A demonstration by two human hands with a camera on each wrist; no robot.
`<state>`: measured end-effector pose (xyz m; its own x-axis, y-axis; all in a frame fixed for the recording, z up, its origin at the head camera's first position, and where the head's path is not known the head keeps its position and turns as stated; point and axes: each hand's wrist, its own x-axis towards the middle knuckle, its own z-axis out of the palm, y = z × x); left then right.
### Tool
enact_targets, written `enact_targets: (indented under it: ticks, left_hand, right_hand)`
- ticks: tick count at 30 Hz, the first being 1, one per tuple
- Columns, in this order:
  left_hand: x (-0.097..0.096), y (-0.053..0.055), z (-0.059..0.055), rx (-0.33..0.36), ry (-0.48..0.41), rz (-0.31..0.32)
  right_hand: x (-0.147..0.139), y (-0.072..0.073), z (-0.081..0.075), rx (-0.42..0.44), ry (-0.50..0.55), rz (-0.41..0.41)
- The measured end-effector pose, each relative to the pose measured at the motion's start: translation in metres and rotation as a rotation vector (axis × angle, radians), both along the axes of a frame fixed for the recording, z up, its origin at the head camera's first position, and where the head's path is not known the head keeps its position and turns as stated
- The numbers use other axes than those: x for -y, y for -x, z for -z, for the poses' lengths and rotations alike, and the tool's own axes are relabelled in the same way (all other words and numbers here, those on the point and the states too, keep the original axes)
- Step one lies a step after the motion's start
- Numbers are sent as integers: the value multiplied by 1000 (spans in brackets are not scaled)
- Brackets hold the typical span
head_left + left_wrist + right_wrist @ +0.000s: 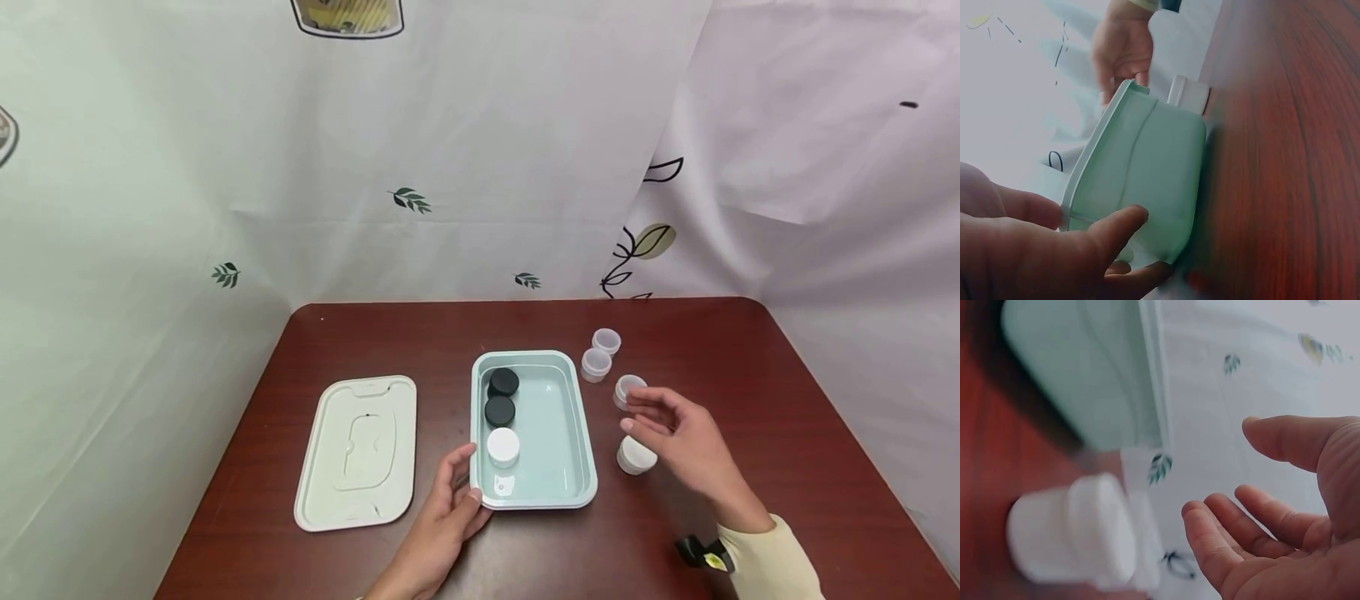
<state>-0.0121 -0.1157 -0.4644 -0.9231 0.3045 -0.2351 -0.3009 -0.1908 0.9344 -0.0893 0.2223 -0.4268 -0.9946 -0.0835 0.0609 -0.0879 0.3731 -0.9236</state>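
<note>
A pale green rectangular tray [547, 433] stands on the table. My left hand [442, 517] holds its near left corner, and in the left wrist view fingers touch its rim and outer wall. Along the tray's left side lie a black-lidded jar [504, 382], another black-lidded jar [499, 411] and a white-lidded jar [503, 447]. My right hand [686, 442] hovers right of the tray, its fingers relaxed and apart, holding nothing. Just below it stands a white jar [1072, 531], and a translucent-lidded jar [628, 390] is partly behind its fingertips.
Two more translucent-lidded jars [596, 365] stand by the tray's far right corner. A flat off-white lid [360, 450] lies on the table left of the tray. The dark red table [675, 333] meets a white patterned curtain [480, 150] at its back edge.
</note>
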Motion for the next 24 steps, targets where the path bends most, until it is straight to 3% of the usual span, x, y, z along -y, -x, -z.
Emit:
enact_targets:
  ticks: [8, 17, 24]
  left_hand:
    - [1, 2, 2, 7, -22, 5]
    - [2, 2, 2, 8, -18, 12]
    - [2, 2, 2, 8, -13, 8]
  right_hand:
    - [-24, -15, 23, 19, -82, 84]
    - [-25, -26, 48, 63, -79, 67]
    - [-19, -30, 57, 87, -56, 80]
